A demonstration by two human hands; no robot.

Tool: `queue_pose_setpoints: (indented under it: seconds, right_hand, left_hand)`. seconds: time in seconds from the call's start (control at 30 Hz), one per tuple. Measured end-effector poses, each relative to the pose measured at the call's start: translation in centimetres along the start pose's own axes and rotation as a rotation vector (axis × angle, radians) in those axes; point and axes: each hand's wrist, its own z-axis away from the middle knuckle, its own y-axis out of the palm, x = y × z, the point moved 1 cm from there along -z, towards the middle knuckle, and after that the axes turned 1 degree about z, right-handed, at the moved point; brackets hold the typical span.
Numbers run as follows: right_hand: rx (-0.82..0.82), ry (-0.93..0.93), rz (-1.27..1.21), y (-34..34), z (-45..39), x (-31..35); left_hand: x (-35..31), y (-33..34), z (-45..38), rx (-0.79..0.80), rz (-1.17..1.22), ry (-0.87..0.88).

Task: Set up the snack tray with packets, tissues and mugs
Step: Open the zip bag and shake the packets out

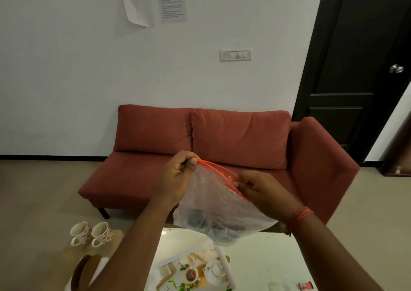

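I hold a clear zip-lock bag (213, 204) with a red seal strip up in front of me, above the table. My left hand (178, 175) pinches the seal's left end. My right hand (262, 190) pinches the seal farther right. Dark packets lie blurred in the bag's bottom. Below it a white tray (198, 268) printed with a teapot and cups rests on the table. Two floral mugs (91, 233) stand side by side on a low wooden surface at the lower left. A small red packet (305, 286) lies on the table at the bottom right.
A pale glossy table (266, 257) fills the bottom centre. A red sofa (200, 157) stands right behind it against a white wall. A dark door (355, 68) is at the right. A brown and white object (82, 273) sits at the lower left.
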Motion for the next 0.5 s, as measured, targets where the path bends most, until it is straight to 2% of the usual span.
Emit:
queue_pose_setpoints:
  seconds: [0.17, 0.27, 0.43, 0.5]
  right_hand:
    - [0.194, 0.114, 0.115, 0.5, -0.2, -0.6]
    - [0.139, 0.175, 0.117, 1.0, -0.3, -0.3]
    - [0.021, 0.296, 0.071, 2.3, 0.1, 0.4]
    - [0.019, 0.362, 0.016, 3.1, 0.3, 0.2]
  left_hand:
    - [-0.1, 0.9, -0.1, 0.054, 0.002, 0.041]
    - [0.4, 2.0, -0.3, 0.042, 0.031, 0.017]
    - [1.8, 4.6, 3.2, -0.253, -0.232, -0.237]
    - [1.4, 6.2, 5.4, -0.213, -0.199, -0.300]
